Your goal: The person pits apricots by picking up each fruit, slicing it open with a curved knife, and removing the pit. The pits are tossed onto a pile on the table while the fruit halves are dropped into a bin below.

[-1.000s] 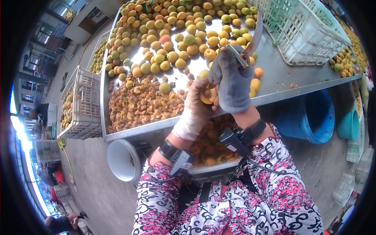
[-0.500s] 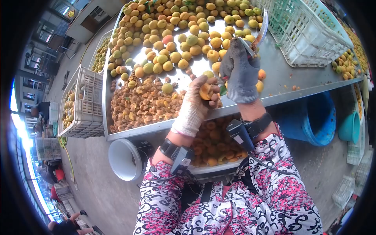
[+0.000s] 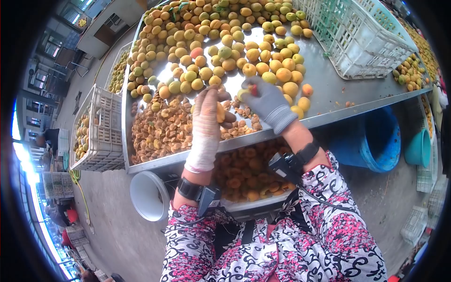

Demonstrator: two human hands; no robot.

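Note:
My left hand (image 3: pixel 206 115), in a whitish glove stained brown at the fingers, is over the edge of a pile of brown apricot pits (image 3: pixel 164 124). Orange flesh of an apricot half (image 3: pixel 220 113) shows between its thumb and fingers. To its right, my right hand (image 3: pixel 271 101) wears a grey glove and is closed around a knife, of which a red handle end (image 3: pixel 254 90) shows; the blade is hidden. Its fingertips are at a yellow-green apricot (image 3: pixel 243 94). Whole apricots (image 3: pixel 205 73) spread across the metal table (image 3: pixel 338 101) beyond both hands.
A pale plastic crate (image 3: pixel 361 42) stands on the table at the right. Below the front edge is a container of apricot halves (image 3: pixel 251 176), with a white bucket (image 3: pixel 149 195) to its left and a blue barrel (image 3: pixel 383 141) to its right. Another crate (image 3: pixel 105 127) of apricots stands left.
My hands have moved apart; the left went left with the apricot half. My right hand lowered and turned toward the yellow-green apricot, and the knife's curved blade has gone out of sight.

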